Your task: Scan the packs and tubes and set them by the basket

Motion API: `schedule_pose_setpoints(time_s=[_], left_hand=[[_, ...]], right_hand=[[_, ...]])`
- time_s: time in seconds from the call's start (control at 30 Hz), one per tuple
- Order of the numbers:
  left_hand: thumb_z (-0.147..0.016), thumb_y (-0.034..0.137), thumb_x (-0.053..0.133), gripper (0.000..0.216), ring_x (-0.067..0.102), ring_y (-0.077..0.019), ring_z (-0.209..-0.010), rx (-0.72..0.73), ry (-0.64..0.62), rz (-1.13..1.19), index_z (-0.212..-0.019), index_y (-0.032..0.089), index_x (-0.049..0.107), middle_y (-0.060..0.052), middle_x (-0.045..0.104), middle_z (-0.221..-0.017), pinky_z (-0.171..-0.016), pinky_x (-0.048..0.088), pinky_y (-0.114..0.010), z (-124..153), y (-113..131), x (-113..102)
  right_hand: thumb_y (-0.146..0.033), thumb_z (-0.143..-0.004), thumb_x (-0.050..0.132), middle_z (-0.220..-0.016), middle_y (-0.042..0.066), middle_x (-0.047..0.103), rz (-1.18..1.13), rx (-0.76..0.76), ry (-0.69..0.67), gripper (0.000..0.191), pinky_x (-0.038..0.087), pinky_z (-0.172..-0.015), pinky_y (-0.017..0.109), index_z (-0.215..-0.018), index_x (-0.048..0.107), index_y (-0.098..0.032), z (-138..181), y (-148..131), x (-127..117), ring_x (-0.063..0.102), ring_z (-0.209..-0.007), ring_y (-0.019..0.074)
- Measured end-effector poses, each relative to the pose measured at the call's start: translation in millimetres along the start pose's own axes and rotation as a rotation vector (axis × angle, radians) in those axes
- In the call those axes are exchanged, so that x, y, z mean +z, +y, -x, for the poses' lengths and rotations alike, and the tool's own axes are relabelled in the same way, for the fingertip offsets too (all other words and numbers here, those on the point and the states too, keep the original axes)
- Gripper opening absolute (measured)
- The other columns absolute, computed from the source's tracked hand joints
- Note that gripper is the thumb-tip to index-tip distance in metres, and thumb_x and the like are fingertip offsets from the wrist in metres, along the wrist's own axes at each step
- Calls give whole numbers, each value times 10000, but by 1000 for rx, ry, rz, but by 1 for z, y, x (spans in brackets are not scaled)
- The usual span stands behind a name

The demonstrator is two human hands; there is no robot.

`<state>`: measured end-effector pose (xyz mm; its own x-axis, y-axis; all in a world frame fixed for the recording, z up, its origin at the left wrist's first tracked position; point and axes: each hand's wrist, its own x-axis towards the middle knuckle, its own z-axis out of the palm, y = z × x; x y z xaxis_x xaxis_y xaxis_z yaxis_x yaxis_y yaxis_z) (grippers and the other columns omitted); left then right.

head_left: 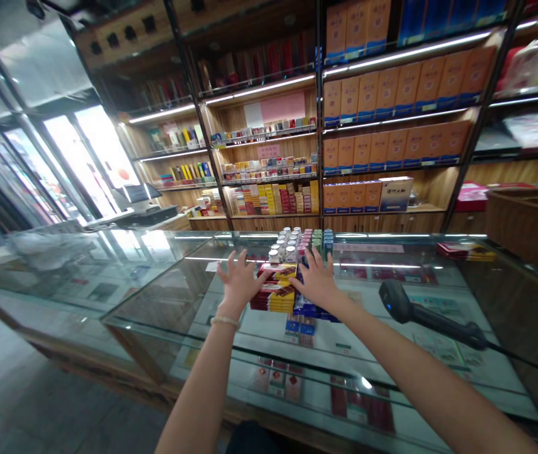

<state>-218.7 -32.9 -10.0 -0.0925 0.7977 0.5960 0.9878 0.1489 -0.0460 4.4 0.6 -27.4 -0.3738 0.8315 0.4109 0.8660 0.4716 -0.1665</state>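
Stacks of red-and-yellow chocolate bars [276, 296] lie on the glass counter. My left hand [239, 282], with a light beaded bracelet on the wrist, is at their left side, fingers spread and thumb reaching over the red wrappers. Over the right side of the stacks is my right hand [319, 284], its fingers apart too. Dark blue packets [307, 307] show partly under it. Whether either hand presses on the packets I cannot tell. Behind the bars stand rows of small containers with white tops [285, 243], beside pink, green and blue ones [317, 238].
A black handheld scanner [432, 321] with a cord lies on the glass at right. More red-and-yellow packets [465, 251] and a brown wicker basket [528, 227] are farther right. Shelves with orange boxes [394, 94] line the back wall. A screen [137, 194] stands at left.
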Motion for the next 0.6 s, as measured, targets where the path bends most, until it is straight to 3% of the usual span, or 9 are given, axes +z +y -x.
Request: schedule_pose_setpoints(time_s=[0.13, 0.37, 0.6], left_hand=[[-901, 666, 638, 437, 330, -430, -1518, 14, -65, 17, -1046, 306, 839, -123, 555, -1567, -1224, 122, -741, 0, -3, 0], [-877, 617, 692, 387, 297, -460, -1533, 11, -154, 49, -1008, 292, 855, -106, 539, -1587, -1245, 56, -748, -4, 2, -9], [-882, 581, 703, 327, 347, -452, -1514, 42, -63, 11, -897, 292, 853, -141, 571, -1551, -1212, 140, -780, -10, 4, -17]], right_hand=[[-577, -1040, 437, -1721, 194, 289, -31, 13, -52, 589, 53, -1260, 674, -1389, 677, -168, -2, -2, 1, 141, -1620, 368], [-511, -1056, 386, -1744, 173, 227, -60, -5, -88, 596, 51, -1270, 658, -1418, 644, -114, -4, -6, 2, 116, -1626, 345], [-438, -1044, 447, -1729, 167, 282, -92, -37, -36, 494, 136, -1257, 654, -1390, 663, -161, -7, -4, 2, 180, -1611, 352]])
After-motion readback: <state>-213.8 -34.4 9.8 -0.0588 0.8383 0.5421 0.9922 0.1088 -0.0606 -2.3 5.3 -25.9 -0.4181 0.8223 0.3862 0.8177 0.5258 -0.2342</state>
